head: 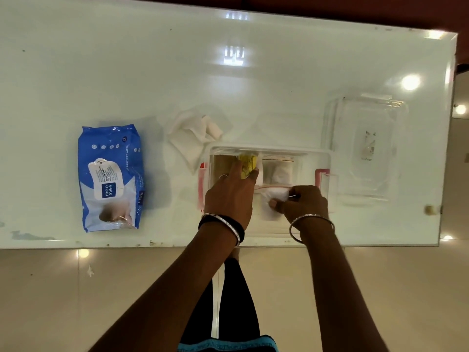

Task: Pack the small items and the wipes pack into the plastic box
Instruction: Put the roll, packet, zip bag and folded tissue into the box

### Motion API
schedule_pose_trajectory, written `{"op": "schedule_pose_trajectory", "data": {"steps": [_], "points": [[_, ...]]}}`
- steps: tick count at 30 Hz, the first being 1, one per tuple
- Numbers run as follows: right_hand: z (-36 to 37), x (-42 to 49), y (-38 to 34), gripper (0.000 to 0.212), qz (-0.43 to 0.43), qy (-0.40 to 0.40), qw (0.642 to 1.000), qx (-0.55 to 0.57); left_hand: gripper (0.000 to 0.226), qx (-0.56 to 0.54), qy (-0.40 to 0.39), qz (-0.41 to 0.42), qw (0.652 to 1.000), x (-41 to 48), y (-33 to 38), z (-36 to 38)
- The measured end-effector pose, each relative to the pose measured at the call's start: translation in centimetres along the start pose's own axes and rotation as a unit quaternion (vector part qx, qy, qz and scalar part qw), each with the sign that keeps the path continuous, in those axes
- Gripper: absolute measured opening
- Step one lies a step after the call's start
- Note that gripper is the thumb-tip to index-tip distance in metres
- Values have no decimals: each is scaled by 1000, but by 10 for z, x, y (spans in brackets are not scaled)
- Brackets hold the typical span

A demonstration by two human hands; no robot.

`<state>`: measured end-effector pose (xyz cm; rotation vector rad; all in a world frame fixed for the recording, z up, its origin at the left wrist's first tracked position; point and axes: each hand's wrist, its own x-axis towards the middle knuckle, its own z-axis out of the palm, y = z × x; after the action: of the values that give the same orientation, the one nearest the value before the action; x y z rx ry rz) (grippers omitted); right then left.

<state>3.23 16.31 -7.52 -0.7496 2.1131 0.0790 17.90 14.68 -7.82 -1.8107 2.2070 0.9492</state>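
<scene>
Head cam looking straight down at a glossy white table point(253, 97), both hands inside the clear box point(321, 154) near the table's 6 o'clock edge. Left hand point(229, 196) reaches toward 12 with its fingers closed around a yellow packet point(247, 162), which sits at the box's far wall. Right hand point(305, 203), at 3 o'clock of the left one, is pinched tight on a white pouch point(275, 196) low in the box. Behind that there's a zip bag point(278, 170) with something white in it, already inside. Wipes pack point(110, 177) is still out on the table, well off at 9 o'clock from the box. Loose white cloths point(193, 133) lie at about 11 o'clock, touching the box corner. Clear lid point(368, 148) rests at 3 o'clock, just beside the box.
</scene>
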Motion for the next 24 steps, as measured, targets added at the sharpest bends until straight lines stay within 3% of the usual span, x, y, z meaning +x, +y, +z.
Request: {"op": "schedule_pose_trajectory", "data": {"steps": [6, 14, 24], "points": [[-4, -1, -7, 41, 9, 22, 991, -129, 68, -7, -6, 0, 1000, 2, -2, 4], [4, 12, -23, 40, 30, -12, 987, -160, 69, -6, -17, -12, 1000, 0, -1, 8], [7, 0, -2, 43, 5, 137, 986, -90, 65, -52, -3, -1, 999, -2, -3, 7]]}}
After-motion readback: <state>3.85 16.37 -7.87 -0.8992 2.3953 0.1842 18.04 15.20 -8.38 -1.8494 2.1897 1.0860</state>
